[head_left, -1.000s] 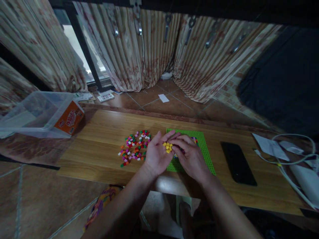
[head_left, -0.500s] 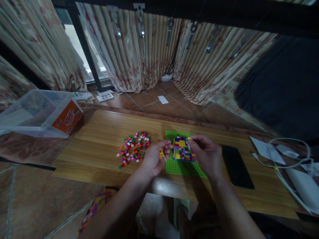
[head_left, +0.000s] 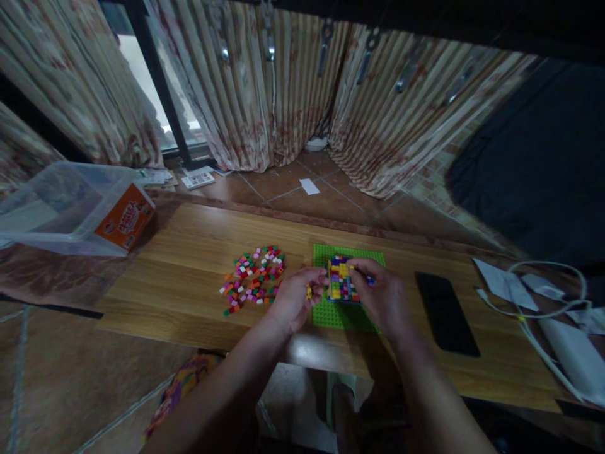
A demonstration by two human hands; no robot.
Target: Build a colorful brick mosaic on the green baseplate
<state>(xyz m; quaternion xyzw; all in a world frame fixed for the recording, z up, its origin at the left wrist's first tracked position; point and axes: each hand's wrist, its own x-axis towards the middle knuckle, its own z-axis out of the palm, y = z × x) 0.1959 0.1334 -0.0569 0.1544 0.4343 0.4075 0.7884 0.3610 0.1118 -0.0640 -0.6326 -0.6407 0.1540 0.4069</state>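
Note:
My left hand (head_left: 297, 297) is cupped palm up, its curled fingers round a few small yellow toy bricks (head_left: 309, 291). Over the brick mosaic (head_left: 336, 284), my right hand (head_left: 382, 295) pinches thumb and forefinger together, with a bit of yellow brick showing at the tips. The mosaic is a tightly packed block of yellow, red, blue, purple and white bricks; my right hand covers its right part. It sits on a green studded baseplate (head_left: 347, 320). Left of my left hand, a loose scatter of bricks (head_left: 255, 275) in pink, green, orange, red and white lies on the wooden table.
A black phone-like slab (head_left: 447, 313) lies right of the baseplate on the wooden table (head_left: 165, 277). White cables (head_left: 539, 340) and papers (head_left: 503, 284) are at the right end. A clear plastic bin (head_left: 70, 208) with an orange label stands at the far left. Curtains (head_left: 283, 94) hang behind.
My right hand has moved left and inward over the mosaic, its fingertips now nearer the yellow patch. My left hand stays about where it was. The view has shifted slightly.

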